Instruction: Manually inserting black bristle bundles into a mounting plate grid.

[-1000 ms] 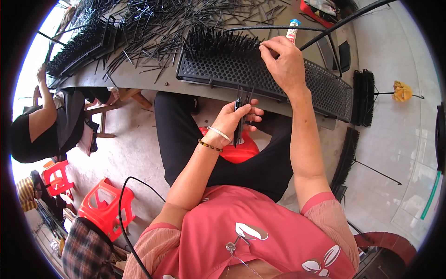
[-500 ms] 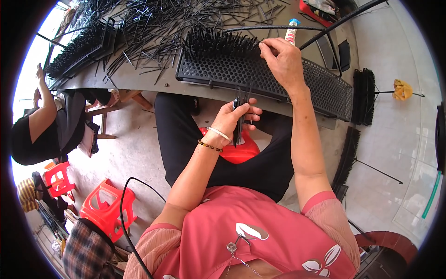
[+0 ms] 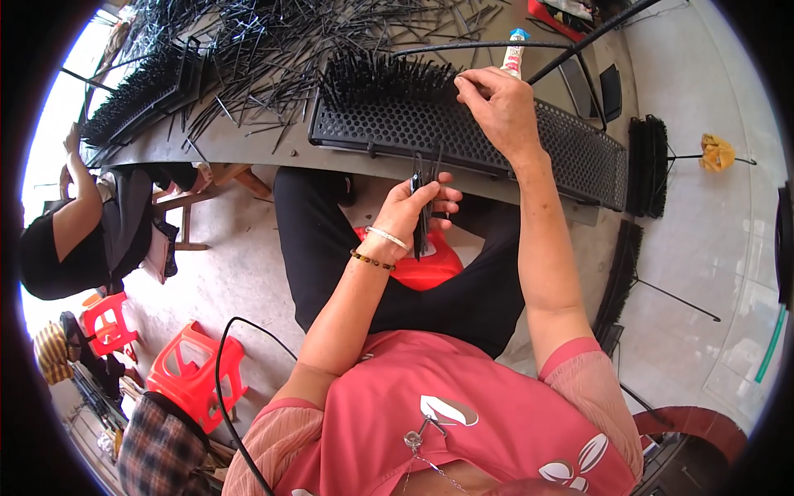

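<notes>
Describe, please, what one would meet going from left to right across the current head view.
Small red plastic stool → larger red plastic stool → bare left hand holding thin black strips → bare right hand → upright-looking black bristly block → crumpled yellow object → thin green rod.

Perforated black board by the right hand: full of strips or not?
The perforated board is partly full: black strips stand packed at its left; holes right of the right hand show bare.
</notes>
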A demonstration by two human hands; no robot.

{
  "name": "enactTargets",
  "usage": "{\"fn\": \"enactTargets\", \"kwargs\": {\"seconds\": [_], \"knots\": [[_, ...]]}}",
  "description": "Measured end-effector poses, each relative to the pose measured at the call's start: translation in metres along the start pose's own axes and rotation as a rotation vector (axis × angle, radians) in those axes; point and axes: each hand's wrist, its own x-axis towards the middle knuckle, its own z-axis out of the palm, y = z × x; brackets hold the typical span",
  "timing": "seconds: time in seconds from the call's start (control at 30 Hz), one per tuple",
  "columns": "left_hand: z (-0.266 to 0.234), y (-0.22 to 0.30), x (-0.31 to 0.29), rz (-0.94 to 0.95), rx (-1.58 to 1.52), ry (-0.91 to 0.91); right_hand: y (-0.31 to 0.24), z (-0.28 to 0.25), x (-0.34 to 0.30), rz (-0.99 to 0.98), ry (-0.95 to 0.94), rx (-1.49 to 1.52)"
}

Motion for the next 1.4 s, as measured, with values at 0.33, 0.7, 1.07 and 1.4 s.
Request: {"fn": "enactTargets", "kwargs": {"seconds": [0.33,0.7,1.07,1.4], "knots": [[-0.003,-0.004,0.004,0.035,-0.019,-0.004,0.002,-0.001,-0.001,0.013,-0.027,-0.014],[-0.002,-0.001,0.001,0.007,-0.018,-0.014,0.001,-0.001,0.001,-0.147,-0.005,-0.113],[0.0,-0.002,0.001,0.02,-0.011,-0.029,0.013,0.002,0.004,-0.188,0.15,-0.127],[0.003,-0.002,0.001,0.024,-0.015,-0.001,0.015,0.0,-0.004,-0.098,0.206,-0.168]]}}
